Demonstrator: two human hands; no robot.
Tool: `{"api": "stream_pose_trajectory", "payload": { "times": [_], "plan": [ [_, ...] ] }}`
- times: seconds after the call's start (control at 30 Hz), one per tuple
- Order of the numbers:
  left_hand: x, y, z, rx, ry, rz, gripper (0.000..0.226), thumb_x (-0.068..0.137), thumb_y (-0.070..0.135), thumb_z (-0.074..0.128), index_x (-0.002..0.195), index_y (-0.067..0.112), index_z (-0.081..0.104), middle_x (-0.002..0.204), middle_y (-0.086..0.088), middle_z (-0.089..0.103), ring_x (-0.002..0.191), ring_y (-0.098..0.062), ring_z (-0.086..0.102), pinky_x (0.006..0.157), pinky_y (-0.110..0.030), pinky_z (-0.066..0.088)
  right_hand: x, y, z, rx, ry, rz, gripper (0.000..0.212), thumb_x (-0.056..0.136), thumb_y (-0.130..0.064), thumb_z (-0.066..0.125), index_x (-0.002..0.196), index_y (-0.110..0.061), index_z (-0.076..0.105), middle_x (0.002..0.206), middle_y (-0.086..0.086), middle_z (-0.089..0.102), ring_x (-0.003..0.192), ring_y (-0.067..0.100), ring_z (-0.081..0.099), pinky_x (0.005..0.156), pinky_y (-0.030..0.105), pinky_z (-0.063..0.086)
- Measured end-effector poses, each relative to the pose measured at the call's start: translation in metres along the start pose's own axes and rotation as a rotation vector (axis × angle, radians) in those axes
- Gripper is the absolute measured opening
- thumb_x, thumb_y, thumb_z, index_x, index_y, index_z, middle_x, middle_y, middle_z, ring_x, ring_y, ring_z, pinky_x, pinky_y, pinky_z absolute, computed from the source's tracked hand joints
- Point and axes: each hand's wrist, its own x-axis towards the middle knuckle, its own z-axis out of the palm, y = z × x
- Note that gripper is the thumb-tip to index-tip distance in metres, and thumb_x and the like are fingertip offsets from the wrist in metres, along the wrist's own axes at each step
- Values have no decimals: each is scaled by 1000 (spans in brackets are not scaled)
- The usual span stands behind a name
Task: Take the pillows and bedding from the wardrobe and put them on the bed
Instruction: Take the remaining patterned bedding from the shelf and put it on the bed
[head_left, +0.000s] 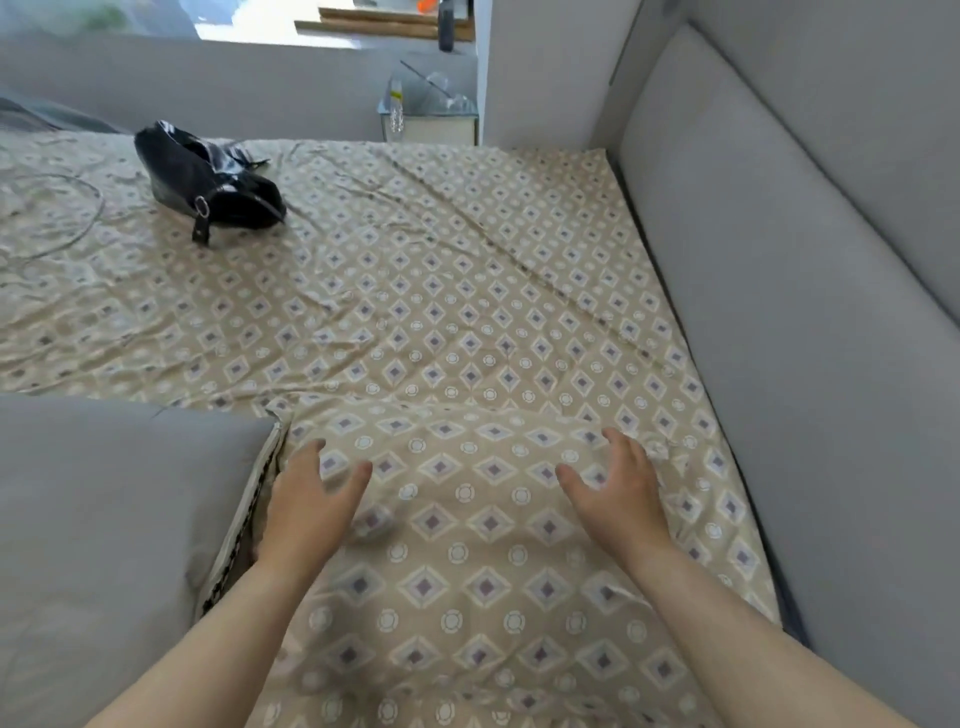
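A pillow (467, 571) in a beige cover with a diamond pattern lies on the bed (415, 291), whose sheet has the same pattern, close to the grey padded headboard (779, 291). My left hand (311, 499) hovers over the pillow's left side with fingers spread, holding nothing. Over its right side my right hand (618, 488) is also open and empty. A grey pillow (114, 530) lies right beside the patterned one, on its left.
A black handbag (208, 182) lies on the far left part of the bed, with a thin cable (78, 208) looped beside it. A mirrored bedside table (431, 114) with clear items stands beyond the bed's far edge. The headboard runs along the right.
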Motion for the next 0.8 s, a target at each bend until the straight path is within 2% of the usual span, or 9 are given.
{"api": "stream_pose_trajectory", "payload": {
  "times": [0.1,0.27,0.37,0.5,0.57,0.63,0.7,0.8],
  "plan": [
    [-10,63,-41,-85,5,134,69,88,54,55,146,22,36,152,2,38,139,-19,35,108,-39,32,-11,-55,-43,81,13,-68,71,86,-51,57,145,-21,31,150,-3,33,140,16,27,112,36,27],
    [-37,144,-120,-151,22,261,57,91,50,54,141,25,43,147,2,44,134,-19,40,98,-36,36,-39,-138,-118,166,29,-165,63,87,-50,56,142,-25,37,147,-7,39,135,13,36,107,33,33],
    [-58,180,-173,-226,31,334,62,85,58,52,137,23,48,141,2,50,130,-18,45,97,-36,37,-65,-188,-164,222,77,-234,59,87,-47,58,139,-26,40,144,-9,43,131,11,40,105,31,35],
    [-95,213,-241,-309,72,416,67,79,58,51,134,19,52,135,1,54,126,-18,48,97,-36,39,-111,-246,-217,287,165,-332,54,88,-44,59,137,-27,43,138,-10,47,126,10,44,106,34,38],
    [-115,224,-272,-357,127,440,68,74,59,52,129,19,56,127,4,57,120,-15,52,91,-28,40,-131,-270,-235,327,207,-378,51,89,-42,59,136,-26,45,132,-12,48,123,10,46,104,34,39],
    [-133,231,-296,-409,158,454,54,82,49,57,125,17,58,114,8,60,107,-7,56,80,-17,38,-147,-288,-247,368,220,-405,51,89,-40,60,135,-25,46,128,-12,49,121,11,47,104,37,40],
    [-154,235,-324,-439,231,468,40,90,38,60,123,15,59,107,13,60,98,5,54,74,-12,36,-162,-308,-256,413,205,-456,49,89,-40,60,134,-25,47,129,-9,50,121,13,48,104,39,41],
    [-183,229,-354,-450,303,447,26,93,32,59,117,22,58,105,21,57,103,6,52,73,-12,36,-176,-330,-263,454,158,-517,45,89,-39,60,131,-25,49,124,-10,50,119,12,48,102,39,42]
  ]
}}
